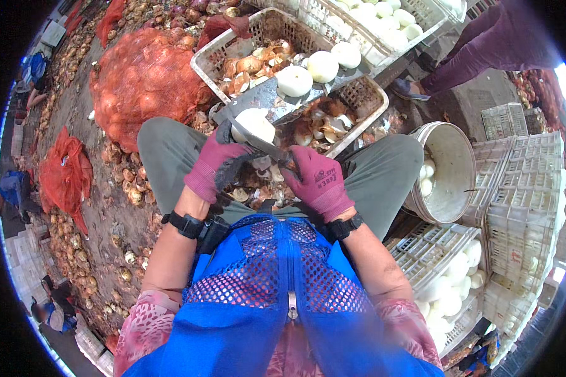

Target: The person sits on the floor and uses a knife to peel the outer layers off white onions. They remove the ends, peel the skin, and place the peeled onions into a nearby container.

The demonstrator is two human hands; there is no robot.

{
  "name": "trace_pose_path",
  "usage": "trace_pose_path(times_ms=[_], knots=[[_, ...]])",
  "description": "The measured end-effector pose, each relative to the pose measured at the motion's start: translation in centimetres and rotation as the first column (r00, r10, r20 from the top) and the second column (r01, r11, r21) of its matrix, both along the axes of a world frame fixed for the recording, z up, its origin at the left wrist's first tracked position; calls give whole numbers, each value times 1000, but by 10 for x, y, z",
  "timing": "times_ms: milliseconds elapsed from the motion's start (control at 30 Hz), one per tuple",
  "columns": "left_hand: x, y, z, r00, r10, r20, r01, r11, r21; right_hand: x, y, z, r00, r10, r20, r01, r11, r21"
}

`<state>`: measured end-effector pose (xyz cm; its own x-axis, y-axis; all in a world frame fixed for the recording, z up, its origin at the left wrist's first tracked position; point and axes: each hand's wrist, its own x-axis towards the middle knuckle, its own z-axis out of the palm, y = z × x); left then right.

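My left hand, in a pink glove with a dark palm, holds a peeled white onion between my knees. In my right hand, also gloved, is the handle of a knife. Its blade lies across the near side of the onion. Just beyond, a grey board rests over a dirty plastic crate that contains onion skins. Three peeled onions, the nearest a large white one, stand in a row on the board.
A red mesh sack of onions leans by my left knee. To the right are a white bucket with peeled onions and stacked plastic crates. Another crate of peeled onions stands ahead, near a person's leg. Loose onions litter the ground.
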<state>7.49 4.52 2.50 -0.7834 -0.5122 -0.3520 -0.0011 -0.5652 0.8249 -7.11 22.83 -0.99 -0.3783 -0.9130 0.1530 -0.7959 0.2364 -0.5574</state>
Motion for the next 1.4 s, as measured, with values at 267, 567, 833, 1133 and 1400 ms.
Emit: trace_pose_path(times_ms=[267, 567, 833, 1133, 1400], knots=[[3, 8, 20, 1000, -13, 24, 12, 1000, 12, -6, -3, 4, 996, 46, -73, -41, 997, 70], [15, 1, 5, 997, -26, 72, 33, 995, -94, -6, -4, -1, 999, 34, -26, -30, 989, 143], [22, 10, 10, 994, 103, 30, -103, 995, -17, -2, -5, -16, 997, -72, 10, 67, 959, 277], [55, -21, -13, 952, 235, -196, -190, 956, 224, 1, -4, -3, 971, -130, 201, 104, 985, 137], [42, 9, -12, 993, -96, 72, 116, 913, -392, 8, -7, 2, 1000, 19, -23, -20, 999, -26]])
